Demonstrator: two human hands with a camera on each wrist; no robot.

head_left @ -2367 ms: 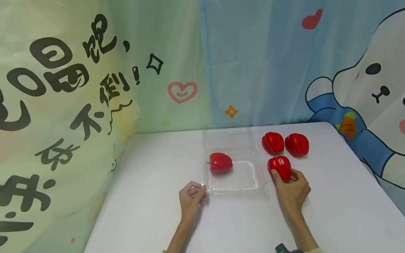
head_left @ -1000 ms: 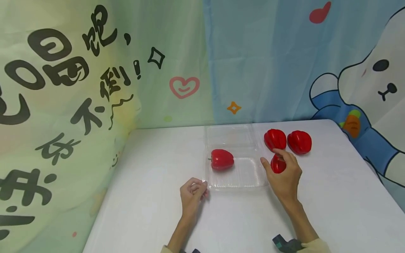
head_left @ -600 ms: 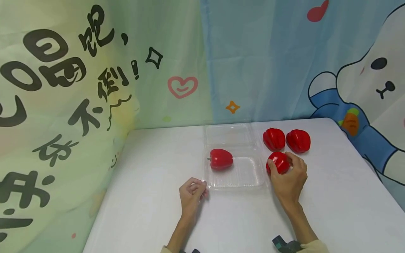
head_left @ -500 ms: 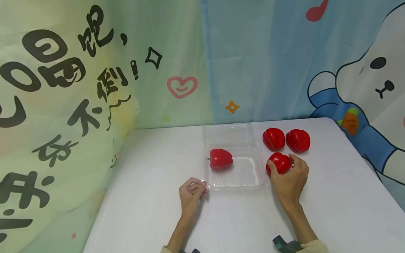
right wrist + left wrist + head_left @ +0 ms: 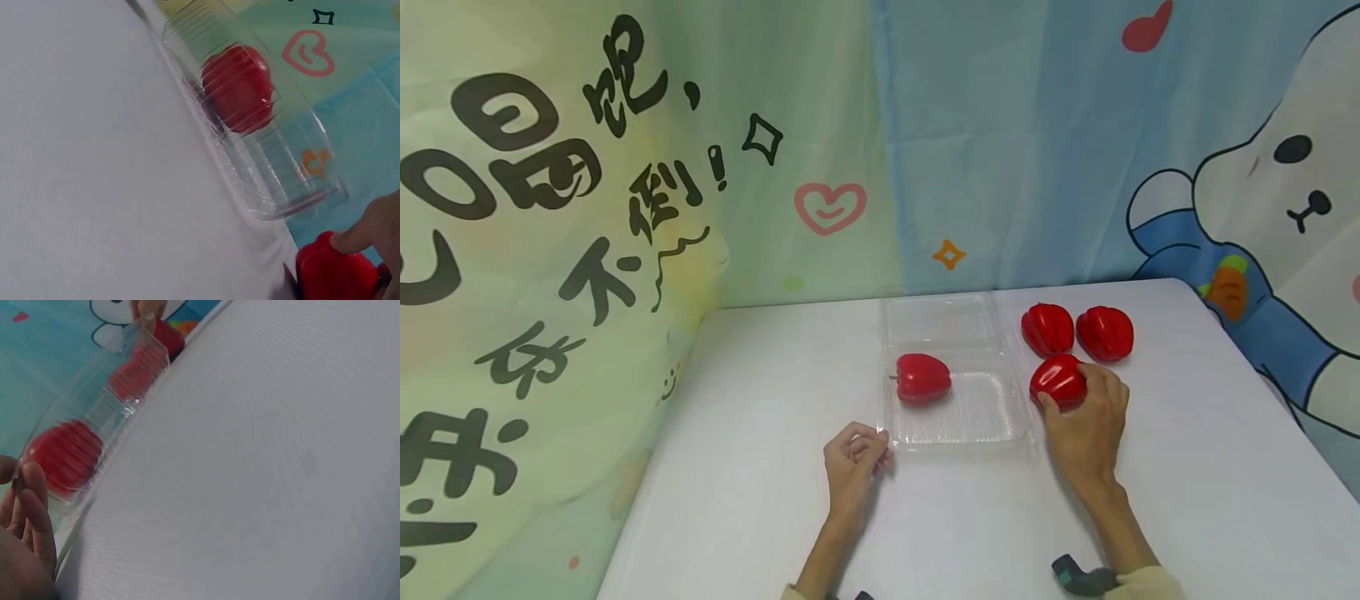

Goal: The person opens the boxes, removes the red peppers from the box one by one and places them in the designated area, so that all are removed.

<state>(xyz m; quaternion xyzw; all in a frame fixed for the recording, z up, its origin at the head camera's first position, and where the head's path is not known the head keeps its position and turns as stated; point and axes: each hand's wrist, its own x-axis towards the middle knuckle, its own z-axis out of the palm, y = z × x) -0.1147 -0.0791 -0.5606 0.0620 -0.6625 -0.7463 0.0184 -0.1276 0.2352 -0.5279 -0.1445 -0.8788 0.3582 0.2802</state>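
Note:
My left hand [image 5: 852,467] pinches the near left corner of an open clear plastic clamshell box [image 5: 992,417] between thumb and fingers. One red bell pepper [image 5: 922,379] lies on its side in the left half of that box, its stem to the left. To the right of the box, my right hand [image 5: 1086,425] grips a second red bell pepper [image 5: 1058,380], thumb on the near side and fingers on the far right. In the right wrist view this held pepper [image 5: 334,275] shows beyond the box's end, with the thumb on top.
Two more red bell peppers, a left one [image 5: 1048,330] and a right one [image 5: 1105,333], lie just behind the held one. The box's lid [image 5: 938,323] is folded back toward the printed curtain [image 5: 970,150]. A white table [image 5: 760,400] spreads beneath everything.
My right hand has shifted its fingers around the held pepper and turned it, also bringing it slightly farther back. The left hand keeps its place at the box corner.

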